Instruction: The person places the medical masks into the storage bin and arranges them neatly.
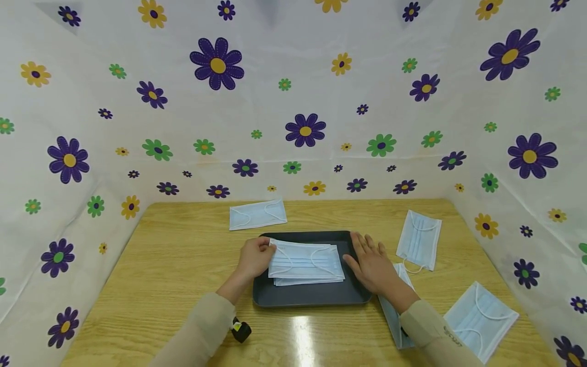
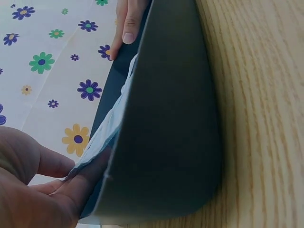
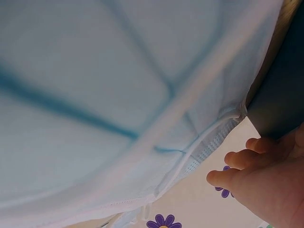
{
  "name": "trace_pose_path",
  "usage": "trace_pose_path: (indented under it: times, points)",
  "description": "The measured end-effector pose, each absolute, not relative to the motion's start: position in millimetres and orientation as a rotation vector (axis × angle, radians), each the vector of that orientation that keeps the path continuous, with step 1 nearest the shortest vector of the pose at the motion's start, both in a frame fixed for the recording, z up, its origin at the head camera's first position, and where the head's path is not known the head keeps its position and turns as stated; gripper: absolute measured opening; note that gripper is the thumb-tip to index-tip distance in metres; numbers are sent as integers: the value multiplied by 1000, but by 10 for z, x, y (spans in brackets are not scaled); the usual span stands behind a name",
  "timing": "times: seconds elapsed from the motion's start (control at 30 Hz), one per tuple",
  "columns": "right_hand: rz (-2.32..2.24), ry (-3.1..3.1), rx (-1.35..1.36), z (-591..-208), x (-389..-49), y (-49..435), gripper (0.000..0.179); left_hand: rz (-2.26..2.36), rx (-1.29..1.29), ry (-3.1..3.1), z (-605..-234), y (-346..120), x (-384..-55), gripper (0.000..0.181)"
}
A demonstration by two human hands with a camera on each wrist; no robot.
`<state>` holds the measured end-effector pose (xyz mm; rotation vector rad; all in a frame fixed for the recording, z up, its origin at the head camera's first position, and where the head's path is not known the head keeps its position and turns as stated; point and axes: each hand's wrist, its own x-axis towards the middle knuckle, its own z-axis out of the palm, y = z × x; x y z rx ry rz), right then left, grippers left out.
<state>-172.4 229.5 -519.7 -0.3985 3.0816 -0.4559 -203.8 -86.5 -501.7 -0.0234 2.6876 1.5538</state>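
Note:
A light-blue pleated face mask (image 1: 302, 259) with white ear loops lies in a dark grey tray (image 1: 316, 298), on top of at least one other mask. My left hand (image 1: 255, 257) pinches its left edge between thumb and fingers; in the left wrist view the fingers of the left hand (image 2: 52, 185) reach under the mask (image 2: 107, 126) inside the tray wall. With fingers straight, my right hand (image 1: 373, 262) rests on the tray's right rim. In the right wrist view a blurred mask (image 3: 95, 142) fills much of the picture beside the right hand (image 3: 266, 175).
Behind the tray lies a mask (image 1: 258, 214). To the right are another mask (image 1: 419, 239) and a larger-looking one (image 1: 481, 318) near the front. A further mask (image 1: 392, 321) is partly hidden beneath my right forearm. A flowered cloth (image 1: 257, 102) surrounds the wooden table (image 1: 183, 244).

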Motion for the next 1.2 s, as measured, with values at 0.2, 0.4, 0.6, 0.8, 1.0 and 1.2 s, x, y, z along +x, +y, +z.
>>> trace_pose_path:
  times: [0.2, 0.4, 0.6, 0.8, 1.0, 1.2]
  points:
    - [-467, 3080, -401, -5207, -1737, 2300, 72, 1540, 0, 2676, -5031, -825, -2043, 30]
    - [-480, 3076, -395, -5210, -1742, 2300, 72, 1508, -7, 2673, -5055, -785, -2053, 28]
    - [-488, 3068, -391, -5207, -1737, 2299, 73, 1479, 9, 2686, -5045, -769, -2046, 27]
    - [-479, 3066, -380, -5219, -1736, 2308, 73, 1454, 32, 2689, -5041, -763, -2043, 28]
    - [-498, 3053, -383, -5207, -1728, 2308, 73, 1446, 57, 2671, -5051, -770, -2026, 29]
    - [-497, 3050, -396, -5197, -1725, 2308, 74, 1434, 120, 2715, -5035, -809, -2034, 28]
